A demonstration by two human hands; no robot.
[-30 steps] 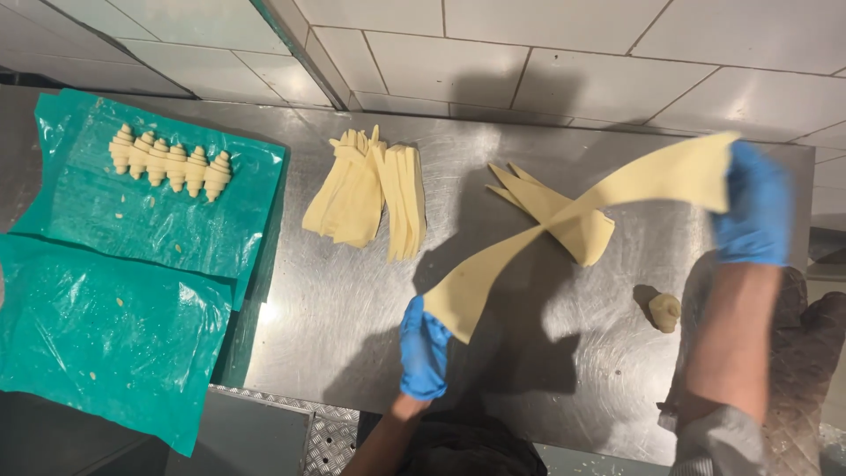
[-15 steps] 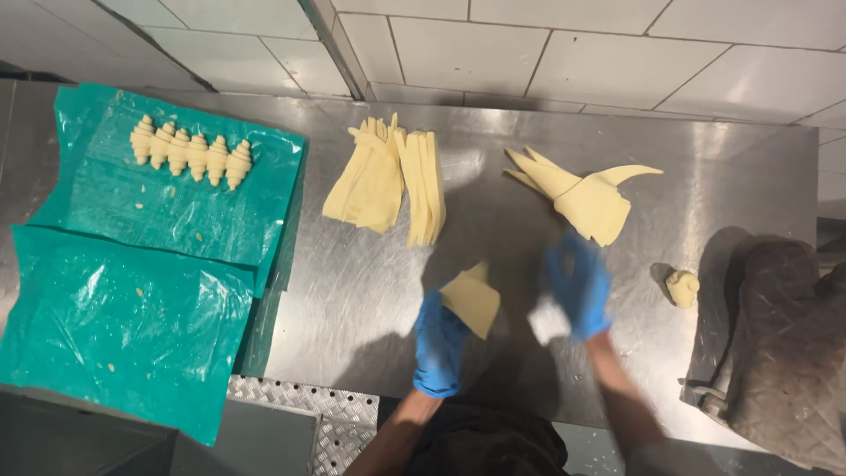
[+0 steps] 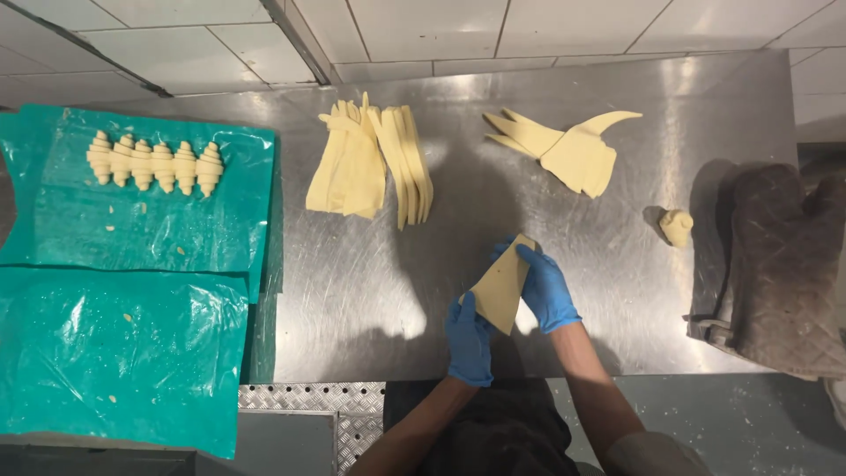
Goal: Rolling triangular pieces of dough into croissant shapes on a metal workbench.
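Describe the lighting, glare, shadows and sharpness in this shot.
Head view: overhead light leaves bright glare on the steel table and on the green plastic sheet; a broad dark shadow falls on the steel beyond the left hand and right hand holding the dough triangle; the frame is sharp, the rolled croissants crisp.

Steel table (image 3: 423, 291): dough stacks (image 3: 370, 163), green sheets (image 3: 132, 291), oven mitt (image 3: 780, 264).

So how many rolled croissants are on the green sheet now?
5. The rolled croissants sit side by side in one row at the upper left of the green sheet, touching each other. None look hidden.
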